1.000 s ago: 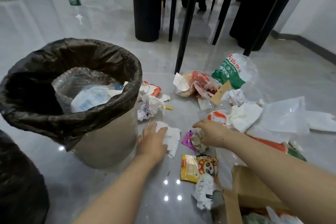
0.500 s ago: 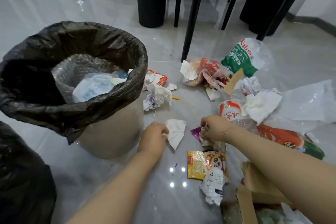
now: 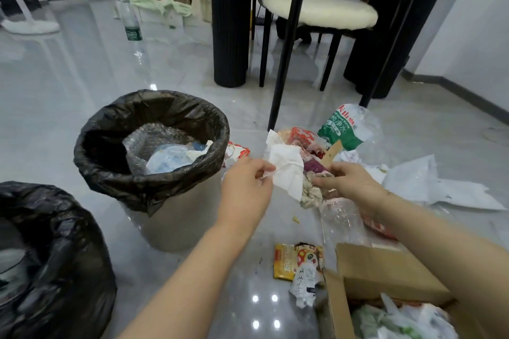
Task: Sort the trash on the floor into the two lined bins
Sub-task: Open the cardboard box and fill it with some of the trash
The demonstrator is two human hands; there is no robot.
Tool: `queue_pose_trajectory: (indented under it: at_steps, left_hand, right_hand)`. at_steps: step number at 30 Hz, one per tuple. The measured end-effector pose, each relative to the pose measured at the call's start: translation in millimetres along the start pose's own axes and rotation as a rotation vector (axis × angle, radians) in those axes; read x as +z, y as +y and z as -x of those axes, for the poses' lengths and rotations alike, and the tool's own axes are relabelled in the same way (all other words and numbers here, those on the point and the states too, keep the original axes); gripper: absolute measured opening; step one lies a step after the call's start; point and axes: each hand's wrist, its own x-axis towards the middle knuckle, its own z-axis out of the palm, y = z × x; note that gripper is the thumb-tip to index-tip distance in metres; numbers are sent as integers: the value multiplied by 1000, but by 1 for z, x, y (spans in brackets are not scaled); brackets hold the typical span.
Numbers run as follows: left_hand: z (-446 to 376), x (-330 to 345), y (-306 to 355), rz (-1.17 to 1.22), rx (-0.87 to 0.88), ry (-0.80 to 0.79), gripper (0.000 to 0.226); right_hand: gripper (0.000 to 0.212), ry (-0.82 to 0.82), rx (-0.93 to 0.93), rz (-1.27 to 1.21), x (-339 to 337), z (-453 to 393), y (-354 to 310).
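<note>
left hand (image 3: 246,184) pinches crumpled white tissue (image 3: 286,172), right hand (image 3: 347,180) grips a dirty grey wad w/ purple wrapper (image 3: 312,188); both off the floor, beside the black-lined bin (image 3: 154,176). step: pickup done. next prob: choose the bin, drop in.

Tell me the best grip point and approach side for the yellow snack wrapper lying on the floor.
Pinch the yellow snack wrapper at its bare left edge, coming from the left, probably with the left hand. It lies flat, and a crumpled white paper and the cardboard box crowd its right side.
</note>
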Motion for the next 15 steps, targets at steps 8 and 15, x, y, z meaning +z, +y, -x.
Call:
queue_pose_trajectory:
  at_steps: [8,15]
  left_hand:
    - [1,-104,27,68,30,432,21]
    - [-6,-140,-22,-69,-182,293,36]
  right_hand:
    - [22,-13,-167,-383,33,54,-105]
    - [26,-3,-282,-257,101,28,-169]
